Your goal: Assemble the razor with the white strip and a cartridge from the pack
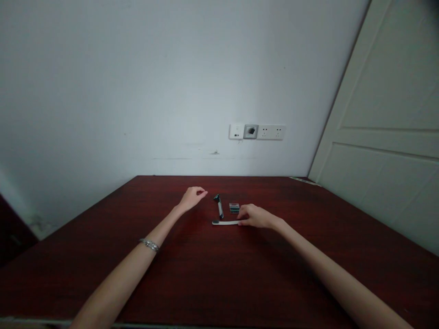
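Right hand (254, 215), in the head view, pinched the handle end of a white toothbrush (227, 223), whose dark head pointed leftward. Just beyond the fingertips lay a clear case (234, 207); a razor (220, 209) lay between it and the left hand (192, 198), fingers curled thumbward, whether meeting I couldn't tell.

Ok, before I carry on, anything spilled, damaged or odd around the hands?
No spill or damage stands out among the razor, small clear case and toothbrush. Only the wall looks off: a dark scuff above the table's back edge breaks its plain pale surface.
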The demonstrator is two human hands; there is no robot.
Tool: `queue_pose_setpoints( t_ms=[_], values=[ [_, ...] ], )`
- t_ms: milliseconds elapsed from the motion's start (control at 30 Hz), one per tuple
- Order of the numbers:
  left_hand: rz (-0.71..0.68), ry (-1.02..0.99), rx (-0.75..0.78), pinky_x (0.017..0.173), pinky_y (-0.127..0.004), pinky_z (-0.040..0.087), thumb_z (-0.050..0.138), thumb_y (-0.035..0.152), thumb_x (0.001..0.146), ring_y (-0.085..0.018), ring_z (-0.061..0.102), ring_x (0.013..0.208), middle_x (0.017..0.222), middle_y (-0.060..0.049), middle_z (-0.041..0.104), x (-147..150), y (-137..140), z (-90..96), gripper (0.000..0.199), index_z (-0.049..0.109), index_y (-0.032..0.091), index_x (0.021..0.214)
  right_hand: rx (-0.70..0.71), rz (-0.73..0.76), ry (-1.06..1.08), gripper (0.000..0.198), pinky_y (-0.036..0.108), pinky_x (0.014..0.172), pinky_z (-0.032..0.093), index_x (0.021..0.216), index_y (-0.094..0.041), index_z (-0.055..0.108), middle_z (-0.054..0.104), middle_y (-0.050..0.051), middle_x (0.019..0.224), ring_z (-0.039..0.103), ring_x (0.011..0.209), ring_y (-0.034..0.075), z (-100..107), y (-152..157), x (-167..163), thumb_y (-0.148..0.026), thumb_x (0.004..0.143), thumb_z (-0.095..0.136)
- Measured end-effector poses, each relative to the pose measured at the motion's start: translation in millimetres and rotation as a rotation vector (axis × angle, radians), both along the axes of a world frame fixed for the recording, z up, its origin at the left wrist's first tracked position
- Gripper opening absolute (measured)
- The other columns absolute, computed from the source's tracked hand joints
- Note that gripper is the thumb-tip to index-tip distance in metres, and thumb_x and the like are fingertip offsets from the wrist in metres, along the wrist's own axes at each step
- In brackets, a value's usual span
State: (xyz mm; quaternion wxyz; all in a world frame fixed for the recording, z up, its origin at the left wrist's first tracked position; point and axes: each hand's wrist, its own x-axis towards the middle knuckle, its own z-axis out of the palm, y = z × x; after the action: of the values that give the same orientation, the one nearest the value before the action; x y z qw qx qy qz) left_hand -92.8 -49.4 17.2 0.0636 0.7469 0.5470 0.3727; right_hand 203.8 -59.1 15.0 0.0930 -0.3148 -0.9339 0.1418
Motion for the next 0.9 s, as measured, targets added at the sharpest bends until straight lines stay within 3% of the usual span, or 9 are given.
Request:
queue_pose_setpoints(
  t_ms=[200, 433, 500, 667, 767, 900],
  values=[
    [-0.001, 0.027, -0.057, 0.079, -0.029, 0.044, 0.050, 0.035, 0.079, -0.020, 0.063, 0.084, 0.089, -0.006, 0.070, 3.8, -7.0, 8.4, 0.027, 0.070, 0.016, 0.083, 0.153, -0.091, -0.086, 0.019, 0.026, 0.066, 0.041, 0.085, -0.024, 0.070, 0.066, 0.006, 0.094, 0.059, 0.086, 0.022, 3.5, -11.7, -3.1, -0.034, 0.078, 0.055],
    [0.028, 0.097, -0.109, 0.077, -0.029, 0.045, 0.051, 0.034, 0.076, -0.021, 0.063, 0.084, 0.088, -0.007, 0.070, 10.1, -9.2, 13.6, 0.026, 0.070, 0.017, 0.081, 0.182, -0.120, 0.015, 0.020, 0.025, 0.068, 0.040, 0.084, -0.026, 0.070, 0.066, 0.004, 0.091, 0.058, 0.088, 0.019, 12.3, -18.2, 16.7, -0.037, 0.079, 0.053],
    [0.047, 0.131, -0.155, 0.073, -0.027, 0.045, 0.053, 0.033, 0.073, -0.021, 0.063, 0.080, 0.085, -0.007, 0.070, 11.9, -8.0, 12.5, 0.023, 0.070, 0.018, 0.078, 0.186, -0.267, 0.067, 0.022, 0.025, 0.066, 0.040, 0.084, -0.026, 0.070, 0.066, 0.004, 0.090, 0.058, 0.086, 0.019, 13.5, -13.9, 33.8, -0.038, 0.078, 0.053],
    [0.095, 0.216, -0.269, 0.064, -0.026, 0.043, 0.056, 0.032, 0.068, -0.021, 0.064, 0.074, 0.078, -0.008, 0.070, 25.7, -8.7, 11.6, 0.019, 0.069, 0.018, 0.070, 0.108, -0.842, 0.110, 0.024, 0.026, 0.059, 0.041, 0.082, -0.025, 0.072, 0.069, 0.006, 0.084, 0.062, 0.077, 0.022, 10.9, 7.4, 95.7, -0.041, 0.073, 0.056],
    [0.107, 0.237, -0.312, 0.059, -0.025, 0.041, 0.056, 0.033, 0.067, -0.021, 0.064, 0.072, 0.077, -0.008, 0.070, 38.1, -12.1, 13.5, 0.019, 0.069, 0.018, 0.066, 0.108, -1.011, 0.063, 0.028, 0.029, 0.060, 0.043, 0.080, -0.024, 0.073, 0.069, 0.009, 0.082, 0.063, 0.075, 0.024, 4.4, 19.3, 132.6, -0.044, 0.070, 0.057],
    [0.107, 0.256, -0.354, 0.056, -0.024, 0.039, 0.058, 0.032, 0.065, -0.021, 0.065, 0.071, 0.076, -0.007, 0.070, 47.7, -15.8, 15.1, 0.018, 0.069, 0.018, 0.063, 0.094, -1.120, 0.039, 0.030, 0.032, 0.062, 0.046, 0.082, -0.023, 0.073, 0.068, 0.011, 0.083, 0.064, 0.075, 0.025, -7.2, 26.2, 164.6, -0.045, 0.069, 0.058]
  ],
)
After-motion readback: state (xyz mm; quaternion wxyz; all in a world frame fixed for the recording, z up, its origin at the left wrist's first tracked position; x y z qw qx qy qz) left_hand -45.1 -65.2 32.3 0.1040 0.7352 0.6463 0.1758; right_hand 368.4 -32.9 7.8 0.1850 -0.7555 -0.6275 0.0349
